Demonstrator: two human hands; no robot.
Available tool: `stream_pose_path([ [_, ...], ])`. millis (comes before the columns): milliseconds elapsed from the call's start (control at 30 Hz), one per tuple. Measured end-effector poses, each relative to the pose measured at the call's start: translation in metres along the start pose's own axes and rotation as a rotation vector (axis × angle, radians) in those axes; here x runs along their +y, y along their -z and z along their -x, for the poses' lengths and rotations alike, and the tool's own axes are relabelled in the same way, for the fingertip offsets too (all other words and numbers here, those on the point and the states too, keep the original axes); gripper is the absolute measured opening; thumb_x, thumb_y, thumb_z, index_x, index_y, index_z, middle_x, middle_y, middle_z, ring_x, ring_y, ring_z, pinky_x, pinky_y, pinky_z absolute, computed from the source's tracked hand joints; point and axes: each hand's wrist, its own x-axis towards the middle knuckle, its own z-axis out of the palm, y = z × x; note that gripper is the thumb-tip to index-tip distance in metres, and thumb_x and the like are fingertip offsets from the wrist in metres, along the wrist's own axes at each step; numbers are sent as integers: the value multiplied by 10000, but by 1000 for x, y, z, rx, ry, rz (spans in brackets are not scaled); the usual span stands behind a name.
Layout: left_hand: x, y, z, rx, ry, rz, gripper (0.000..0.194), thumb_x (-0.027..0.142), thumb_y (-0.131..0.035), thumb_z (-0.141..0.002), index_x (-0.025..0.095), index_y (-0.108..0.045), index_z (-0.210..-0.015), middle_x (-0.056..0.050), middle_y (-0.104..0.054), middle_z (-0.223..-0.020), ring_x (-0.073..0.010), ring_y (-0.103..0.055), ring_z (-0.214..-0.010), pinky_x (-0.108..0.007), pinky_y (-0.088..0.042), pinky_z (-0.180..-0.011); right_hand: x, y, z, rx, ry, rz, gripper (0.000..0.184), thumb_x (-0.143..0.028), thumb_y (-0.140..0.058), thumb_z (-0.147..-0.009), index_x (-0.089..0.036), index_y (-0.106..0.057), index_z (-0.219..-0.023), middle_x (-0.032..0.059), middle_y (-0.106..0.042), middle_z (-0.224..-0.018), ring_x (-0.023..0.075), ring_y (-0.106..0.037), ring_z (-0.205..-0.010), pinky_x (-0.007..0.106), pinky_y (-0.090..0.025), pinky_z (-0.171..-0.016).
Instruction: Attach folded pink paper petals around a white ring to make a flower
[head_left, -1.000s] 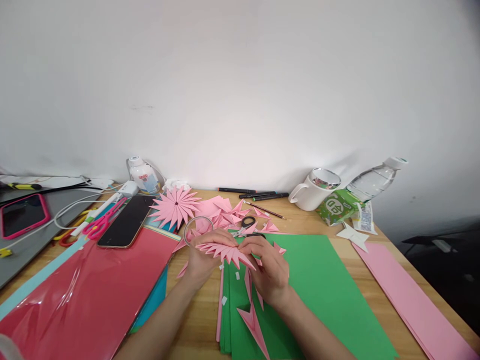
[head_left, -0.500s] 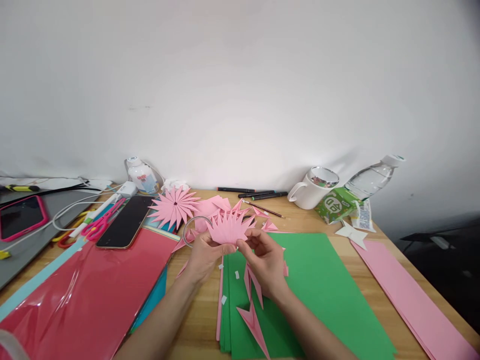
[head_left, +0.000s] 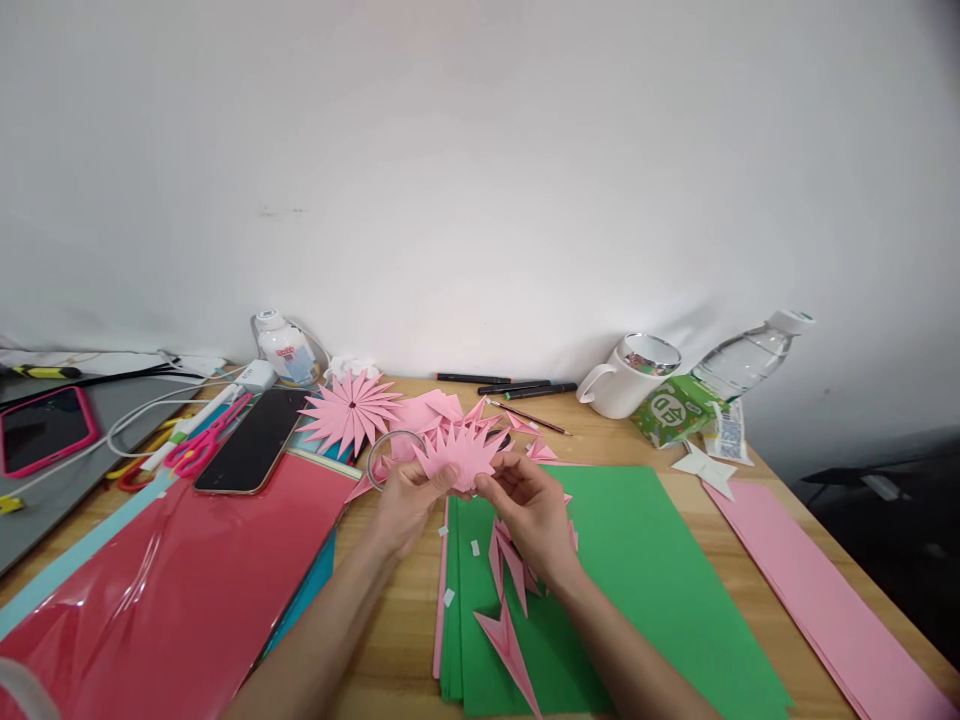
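Here, the fingers of the left hand (head_left: 409, 507) and right hand (head_left: 535, 514) pinch the lower part of a spiky pink folded-paper fan (head_left: 466, 452), held by the far left corner of the green paper stack (head_left: 645, 570); a pink paper rosette (head_left: 351, 410) lies farther left.

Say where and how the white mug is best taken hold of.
Probably by the handle, coming from the person's left: it juts out that way from the white mug, whereas the green box crowds the mug's right side.
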Motion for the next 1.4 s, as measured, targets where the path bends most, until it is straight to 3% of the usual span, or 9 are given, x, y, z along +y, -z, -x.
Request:
stream_pose_path([
  [133,-1,0,-1,64,-52,-22,266,388,-813,-574,139,-719,-574,-38,-678,-559,-139,-590,-561,-257,-488,-604,1,0,-1,-10,12,-15,185,-267,-735,-703,-191,-589,-789,-14,-597,-736,111,-570,-672,237,-494,-663],
  [300,0,-5,0,89,24,25,282,279,-875,-459,138,-741,-664,-33,-714,-635,-141,-623,-614,-248,-508,-648,8,-1,1,16,57,33,139,-240,-704,-734,-196,-608,-823,-2,-615,-765,119,-582,-684,249,-505,-665],
  [600,-1,-4,2,65,-4,73,251,258,-871,-468,127,-733,-631,-32,-701,-606,-137,-620,-608,-250,-511,-651,3,-1,3,34,381,296,66,-156,-664,-781,-213,-685,-810,4,-667,-718,130,-613,-651,245,-496,-600],
  [833,2,3,1,-19,-222,-26,159,198,-840,-508,166,-717,-604,-31,-684,-650,-155,-609,-657,-248,-488,-618,-9,-4,8,3,650,390,155,-67,-618,-798,-198,-657,-870,38,-686,-770,155,-647,-713,271,-531,-619],
  [967,12,5,1,-48,-350,-150,156,338,-805,-537,207,-742,-594,-58,-706,-661,-194,-626,-642,-292,-509,-616,-12,-3,8,21,808,432,212,-36,-601,-799,-206,-667,-907,54,-696,-787,166,-663,-739,286,-552,-623],
  [1033,19,5,2,-72,-339,-183,179,401,-756,-586,222,-751,-592,-72,-718,-690,-212,-641,-647,-308,-520,-608,-13,-1,8,15,838,445,230,-36,-596,-803,-212,-672,-930,62,-703,-816,169,-671,-752,290,-563,-626],
  [1267,23,6,5,-39,-343,-299,151,368,-705,-642,251,-734,-552,-83,-715,-732,-223,-645,-685,-333,-529,-651,-14,-1,9,-13,854,425,265,-22,-578,-813,-221,-664,-965,62,-711,-835,167,-681,-763,292,-580,-642],
  [1400,16,6,4,-38,-361,-253,138,346,-761,-577,213,-728,-558,-76,-690,-662,-205,-625,-639,-302,-506,-606,-11,-2,9,7,839,397,254,-9,-602,-789,-215,-667,-924,45,-711,-784,157,-680,-735,265,-566,-634],
])
